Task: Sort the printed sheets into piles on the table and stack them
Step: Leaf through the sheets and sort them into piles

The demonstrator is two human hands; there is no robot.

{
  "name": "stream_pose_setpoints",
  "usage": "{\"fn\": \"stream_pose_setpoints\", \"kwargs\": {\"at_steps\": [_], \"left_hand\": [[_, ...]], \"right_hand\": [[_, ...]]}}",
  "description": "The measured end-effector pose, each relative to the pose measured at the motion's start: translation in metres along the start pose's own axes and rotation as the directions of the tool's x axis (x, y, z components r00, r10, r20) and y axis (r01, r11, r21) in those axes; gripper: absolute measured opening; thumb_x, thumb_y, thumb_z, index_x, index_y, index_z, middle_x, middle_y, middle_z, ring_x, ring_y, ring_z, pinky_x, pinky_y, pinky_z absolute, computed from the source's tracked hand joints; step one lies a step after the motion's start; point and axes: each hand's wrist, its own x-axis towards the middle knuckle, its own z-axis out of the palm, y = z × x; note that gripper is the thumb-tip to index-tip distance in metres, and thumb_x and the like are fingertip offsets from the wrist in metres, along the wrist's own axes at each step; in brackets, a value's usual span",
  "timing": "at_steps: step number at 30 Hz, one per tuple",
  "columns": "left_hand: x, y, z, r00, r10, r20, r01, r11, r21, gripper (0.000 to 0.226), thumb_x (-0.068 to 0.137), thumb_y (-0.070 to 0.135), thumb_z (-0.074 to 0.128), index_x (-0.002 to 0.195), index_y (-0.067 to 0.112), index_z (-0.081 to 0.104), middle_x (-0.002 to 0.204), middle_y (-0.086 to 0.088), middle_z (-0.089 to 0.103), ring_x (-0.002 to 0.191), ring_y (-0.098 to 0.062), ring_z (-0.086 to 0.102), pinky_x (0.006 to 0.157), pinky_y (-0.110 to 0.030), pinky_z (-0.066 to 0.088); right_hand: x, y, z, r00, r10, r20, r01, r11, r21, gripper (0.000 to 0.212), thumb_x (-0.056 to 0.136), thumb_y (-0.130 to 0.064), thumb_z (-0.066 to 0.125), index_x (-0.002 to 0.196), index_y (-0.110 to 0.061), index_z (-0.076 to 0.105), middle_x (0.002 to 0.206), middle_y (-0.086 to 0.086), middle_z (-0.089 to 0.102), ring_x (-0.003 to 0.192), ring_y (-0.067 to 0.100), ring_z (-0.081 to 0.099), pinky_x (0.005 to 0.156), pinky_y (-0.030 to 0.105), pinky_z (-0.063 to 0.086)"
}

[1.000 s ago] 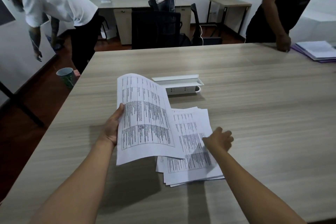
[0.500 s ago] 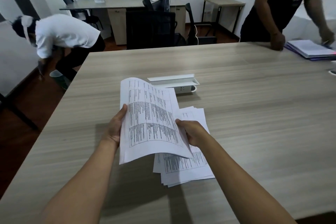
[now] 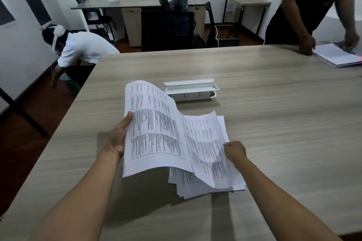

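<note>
Left hand (image 3: 117, 139) grips raised sheaf (image 3: 154, 133) (thumb on top) | right hand (image 3: 235, 150) pinches curling sheet (image 3: 205, 143) over pile (image 3: 195, 188)

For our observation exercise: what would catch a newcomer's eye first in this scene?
Centre stage, the left hand grips a bundle of printed sheets raised off the table, while the right hand pinches one sheet peeling toward the pile beneath. Just beyond lies a white power strip.

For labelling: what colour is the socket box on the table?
White socket box, head view.
</note>
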Motion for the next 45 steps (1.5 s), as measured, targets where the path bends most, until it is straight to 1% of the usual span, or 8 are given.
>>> {"fn": "stream_pose_setpoints", "kwargs": {"at_steps": [2,7,9,13,21,35,41,45], "left_hand": [[-0.003,0.003,-0.004,1.0,0.003,0.003,-0.003,1.0,-0.002,0.048,0.1,0.042,0.033,0.125,0.009,0.056,0.105,-0.016,0.07,0.089,-0.033,0.071,0.07,-0.047,0.06],[-0.002,-0.001,0.0,1.0,-0.01,0.017,0.011,1.0,-0.017,0.047,0.1,0.042,0.032,0.124,0.01,0.056,0.102,-0.015,0.07,0.087,-0.032,0.071,0.067,-0.046,0.06],[0.0,-0.006,0.007,1.0,-0.021,0.015,0.021,1.0,-0.014,0.047,0.099,0.041,0.032,0.124,0.009,0.055,0.1,-0.015,0.07,0.084,-0.031,0.072,0.065,-0.045,0.06],[0.004,-0.015,0.017,0.999,-0.039,0.029,0.039,0.999,-0.019,0.046,0.1,0.04,0.03,0.121,0.008,0.057,0.099,-0.016,0.072,0.084,-0.031,0.072,0.065,-0.044,0.06],[0.006,-0.012,0.016,1.0,-0.017,-0.001,0.017,1.0,0.004,0.05,0.099,0.045,0.031,0.121,0.008,0.057,0.099,-0.016,0.073,0.083,-0.032,0.072,0.063,-0.044,0.06],[-0.003,-0.006,0.008,0.998,0.045,-0.042,-0.045,0.999,0.003,0.046,0.101,0.04,0.031,0.118,0.008,0.059,0.097,-0.016,0.073,0.084,-0.032,0.072,0.065,-0.044,0.06],[0.002,-0.007,0.011,0.998,0.061,-0.024,-0.061,0.998,-0.003,0.047,0.1,0.04,0.033,0.112,0.009,0.067,0.099,-0.016,0.073,0.086,-0.032,0.072,0.066,-0.044,0.06],[0.007,-0.014,0.019,0.998,0.055,-0.011,-0.055,0.998,0.013,0.048,0.1,0.04,0.033,0.108,0.011,0.071,0.098,-0.016,0.074,0.085,-0.032,0.072,0.065,-0.043,0.059]], "right_hand": [[0.0,0.002,-0.003,1.0,-0.001,0.003,0.001,0.998,-0.063,0.025,0.093,-0.01,0.048,0.088,0.004,0.068,0.093,0.02,0.067,0.082,0.026,0.058,0.054,0.024,0.041],[-0.018,-0.019,0.008,0.983,-0.113,-0.147,0.048,0.921,-0.386,0.052,0.086,-0.039,0.062,0.124,-0.005,0.052,0.129,0.02,0.045,0.118,0.037,0.046,0.096,0.042,0.043],[-0.027,-0.04,0.017,0.984,-0.173,-0.031,0.169,0.98,-0.105,0.033,0.09,-0.039,0.057,0.105,-0.009,0.062,0.111,0.015,0.058,0.1,0.028,0.058,0.092,0.04,0.047],[-0.043,-0.073,0.033,0.887,-0.057,0.459,-0.142,0.91,0.389,0.044,0.086,-0.038,0.065,0.104,0.002,0.063,0.096,0.027,0.062,0.091,0.033,0.064,0.075,0.033,0.049],[-0.033,-0.068,0.031,0.933,-0.105,0.344,-0.137,0.781,0.609,0.016,0.082,-0.012,0.072,0.071,-0.01,0.061,0.073,0.007,0.065,0.063,0.019,0.058,0.057,0.025,0.048],[-0.003,0.006,0.005,0.984,-0.092,-0.151,0.078,0.992,-0.098,0.032,0.089,-0.008,0.052,0.056,-0.005,0.055,0.057,0.008,0.055,0.058,0.023,0.049,0.048,0.025,0.03],[-0.024,-0.02,0.009,0.961,-0.138,-0.24,0.088,0.974,-0.206,0.04,0.088,-0.024,0.061,0.121,-0.003,0.055,0.126,0.02,0.05,0.114,0.038,0.049,0.087,0.036,0.044],[-0.046,-0.062,0.026,0.968,-0.082,0.237,-0.009,0.932,0.361,0.036,0.093,-0.04,0.053,0.089,-0.006,0.064,0.092,0.013,0.067,0.088,0.029,0.062,0.073,0.03,0.049]]}}
